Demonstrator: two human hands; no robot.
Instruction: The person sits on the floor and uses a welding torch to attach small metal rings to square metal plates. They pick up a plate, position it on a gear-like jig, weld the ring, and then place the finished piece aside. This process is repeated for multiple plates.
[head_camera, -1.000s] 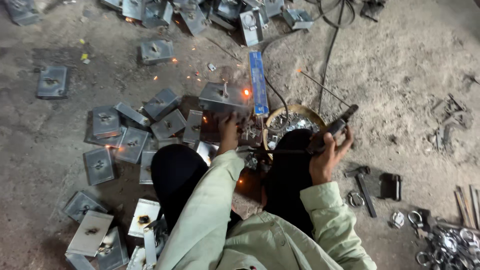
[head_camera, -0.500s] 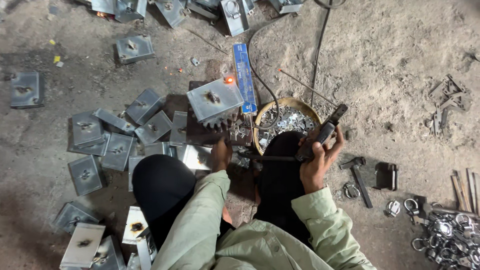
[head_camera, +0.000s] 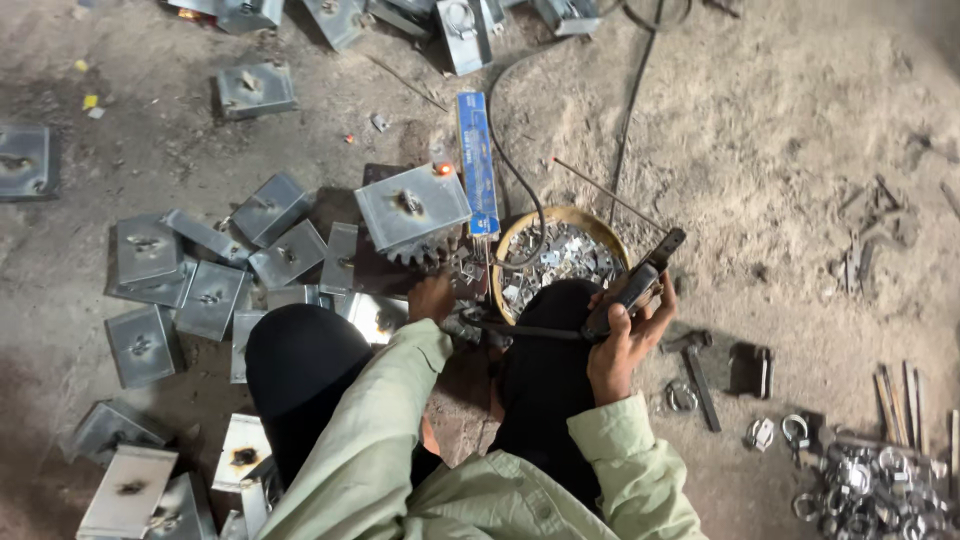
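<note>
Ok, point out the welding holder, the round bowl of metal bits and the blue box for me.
welding holder (head_camera: 632, 290), head view, on its dark handle above the right hand.
round bowl (head_camera: 520, 232), head view, on its yellowish left rim.
blue box (head_camera: 478, 165), head view, middle of its top face.

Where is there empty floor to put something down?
Bare dirt floor lies open beyond the round bowl of small metal pieces, right of the black cable. It is crowded left of the bowl with grey square metal plates, and by the shiny rings at the lower right.
</note>
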